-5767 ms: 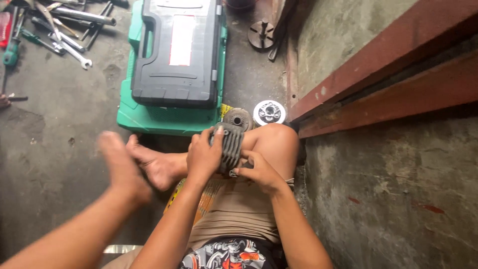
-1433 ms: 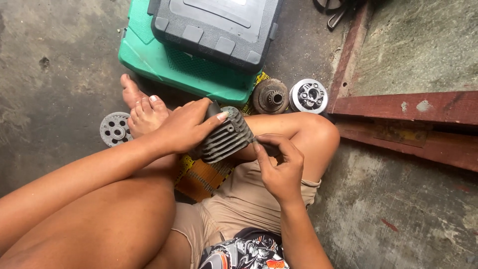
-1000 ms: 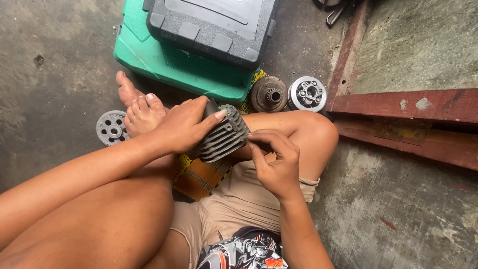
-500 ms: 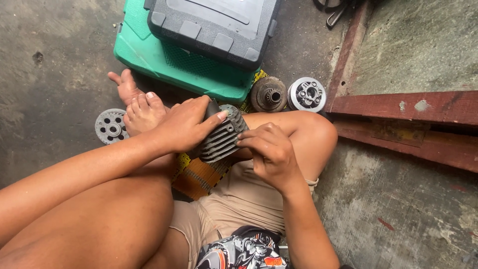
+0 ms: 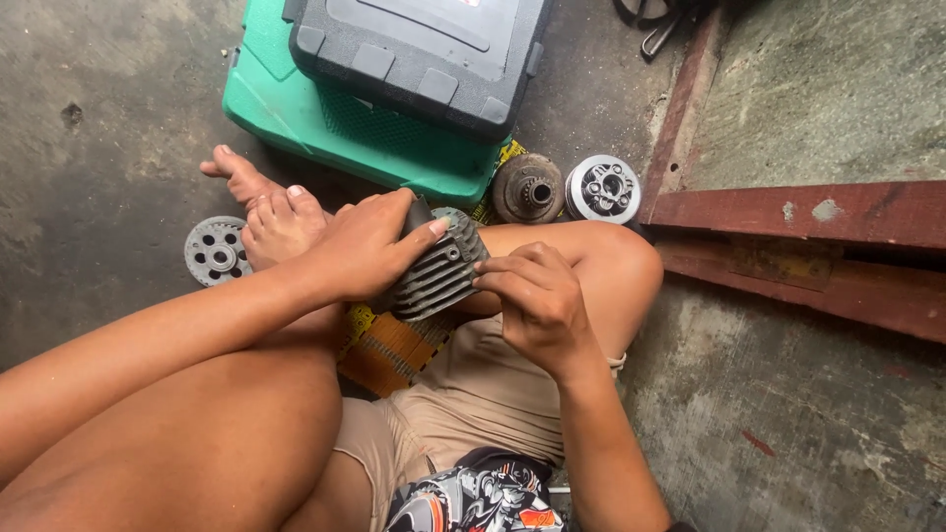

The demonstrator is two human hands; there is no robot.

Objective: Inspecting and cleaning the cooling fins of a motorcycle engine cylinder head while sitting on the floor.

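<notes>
Gripping finned cylinder (image 5: 439,276) in left hand (image 5: 360,246) | right hand (image 5: 537,305) fingertips pinch its edge

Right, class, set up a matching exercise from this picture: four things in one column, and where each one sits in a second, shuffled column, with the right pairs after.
Things:
1. finned metal part
2. grey case
3. holed gear wheel
4. silver round part

Places:
A. on the floor, left of the bare foot
B. held between the left hand and the right hand
C. on the floor beside the red beam, above the knee
D. lying on the green case

Pairs: 1-B, 2-D, 3-A, 4-C
</notes>
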